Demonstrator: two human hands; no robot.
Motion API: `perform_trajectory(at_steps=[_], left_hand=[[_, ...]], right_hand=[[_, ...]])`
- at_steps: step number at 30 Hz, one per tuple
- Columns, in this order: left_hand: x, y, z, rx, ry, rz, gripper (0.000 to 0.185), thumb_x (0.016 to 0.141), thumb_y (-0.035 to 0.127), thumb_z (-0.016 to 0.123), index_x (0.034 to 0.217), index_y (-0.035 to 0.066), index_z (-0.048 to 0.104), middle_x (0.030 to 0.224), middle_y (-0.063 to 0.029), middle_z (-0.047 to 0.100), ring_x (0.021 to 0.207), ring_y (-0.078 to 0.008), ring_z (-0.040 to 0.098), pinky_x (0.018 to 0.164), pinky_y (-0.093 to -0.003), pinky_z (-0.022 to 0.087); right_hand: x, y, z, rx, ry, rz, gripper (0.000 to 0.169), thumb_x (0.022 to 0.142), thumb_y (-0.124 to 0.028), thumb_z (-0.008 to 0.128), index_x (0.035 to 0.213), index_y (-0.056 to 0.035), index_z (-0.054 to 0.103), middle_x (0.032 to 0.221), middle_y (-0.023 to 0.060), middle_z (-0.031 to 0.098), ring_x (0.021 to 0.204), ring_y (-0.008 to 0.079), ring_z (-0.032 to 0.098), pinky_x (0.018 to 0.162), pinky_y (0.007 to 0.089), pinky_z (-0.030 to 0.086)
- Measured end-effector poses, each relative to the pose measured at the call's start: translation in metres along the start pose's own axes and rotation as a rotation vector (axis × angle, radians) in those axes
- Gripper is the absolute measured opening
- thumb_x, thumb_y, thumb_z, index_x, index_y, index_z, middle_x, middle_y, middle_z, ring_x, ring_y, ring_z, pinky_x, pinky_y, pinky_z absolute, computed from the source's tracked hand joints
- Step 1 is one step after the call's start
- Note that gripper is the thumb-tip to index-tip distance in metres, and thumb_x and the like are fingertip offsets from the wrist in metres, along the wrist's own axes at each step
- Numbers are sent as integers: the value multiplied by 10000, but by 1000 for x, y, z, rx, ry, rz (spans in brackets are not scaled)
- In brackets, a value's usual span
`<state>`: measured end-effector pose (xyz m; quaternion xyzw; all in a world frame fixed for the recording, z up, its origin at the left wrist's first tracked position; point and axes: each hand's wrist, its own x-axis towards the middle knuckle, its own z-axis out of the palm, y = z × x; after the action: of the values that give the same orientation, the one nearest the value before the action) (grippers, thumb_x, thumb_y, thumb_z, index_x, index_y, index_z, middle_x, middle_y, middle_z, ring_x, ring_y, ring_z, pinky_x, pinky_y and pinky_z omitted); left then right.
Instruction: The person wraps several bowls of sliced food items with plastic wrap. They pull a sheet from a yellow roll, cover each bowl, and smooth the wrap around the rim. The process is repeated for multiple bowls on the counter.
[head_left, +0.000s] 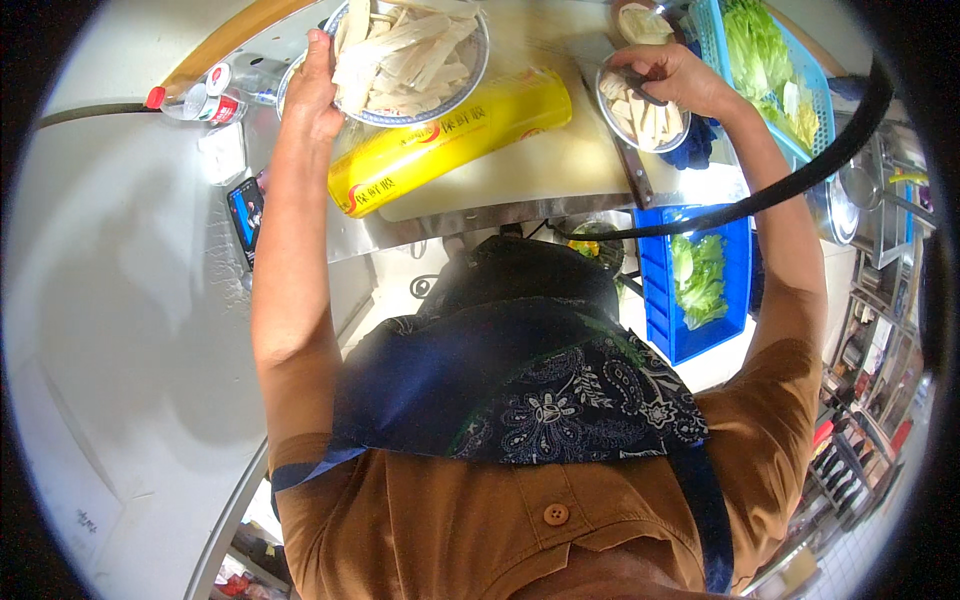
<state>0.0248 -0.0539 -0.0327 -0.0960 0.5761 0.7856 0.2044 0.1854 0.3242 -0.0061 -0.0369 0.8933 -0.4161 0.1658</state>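
My left hand grips the side of a large white bowl with a blue-patterned rim, its thumb up at the edge. Pale, flat food strips are heaped in the bowl. Over at the right, my right hand has its fingers curled at the upper rim of a small white bowl. Similar pale pieces fill this one; a dark patch by the fingers is unclear. Between the bowls lies a yellow roll of cling film, slanting across the cutting board.
A knife lies with its riveted handle at the board's near edge. Lettuce fills a light-blue basket and a lower blue crate. Left are a plastic bottle and phone. A black cable crosses my right forearm.
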Motion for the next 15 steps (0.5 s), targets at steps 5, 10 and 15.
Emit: perform_trajectory(at_steps=[5, 10, 15], left_hand=[[10, 2, -10, -53, -55, -23, 526, 887, 432, 481, 1131, -31, 523, 1094, -128, 587, 961, -216, 575, 837, -355, 486], [10, 10, -9, 18, -46, 5, 546, 909, 438, 429, 1156, -44, 496, 1104, -140, 579, 966, -219, 574, 828, -355, 492], [4, 16, -2, 29, -6, 19, 551, 928, 422, 394, 1183, -61, 457, 1138, -148, 558, 974, -225, 573, 833, -355, 490]], right_hand=[[8, -6, 2, -294, -58, -22, 499, 661, 31, 647, 1139, -52, 533, 1067, 49, 568, 982, 161, 528, 851, 272, 436], [38, -13, 8, -559, -42, -302, 506, 604, -14, 679, 1090, -51, 543, 1063, 101, 562, 992, 283, 541, 844, 343, 447], [63, -29, 22, -527, -167, -245, 447, 606, -18, 655, 1040, -53, 558, 1016, 117, 559, 955, 318, 538, 816, 372, 447]])
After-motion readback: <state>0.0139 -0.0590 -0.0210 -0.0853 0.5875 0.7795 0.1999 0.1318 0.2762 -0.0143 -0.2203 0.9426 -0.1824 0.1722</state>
